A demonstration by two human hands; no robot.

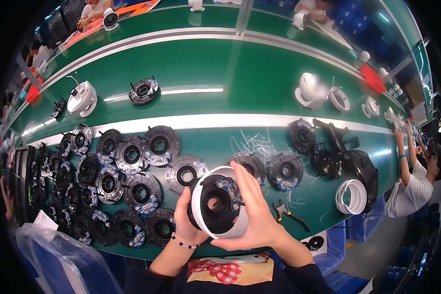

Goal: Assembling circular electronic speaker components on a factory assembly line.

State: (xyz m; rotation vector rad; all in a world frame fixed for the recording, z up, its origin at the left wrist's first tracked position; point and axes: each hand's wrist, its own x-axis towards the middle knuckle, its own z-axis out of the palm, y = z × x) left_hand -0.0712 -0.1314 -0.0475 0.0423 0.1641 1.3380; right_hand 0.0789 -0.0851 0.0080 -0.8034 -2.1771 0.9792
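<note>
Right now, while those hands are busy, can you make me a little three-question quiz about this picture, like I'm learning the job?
1. What are the left hand and right hand holding together?

2. True or false: the metal pliers with yellow-and-black handles lie on the glossy green tabletop, to the right of both hands.

3. Where is the bracelet of small dark and pale beads?
A) on the left wrist
B) on the right wrist
C) on the tabletop

Key:
1. A round white plastic shell with a round black part inside.
2. True.
3. A.
</note>
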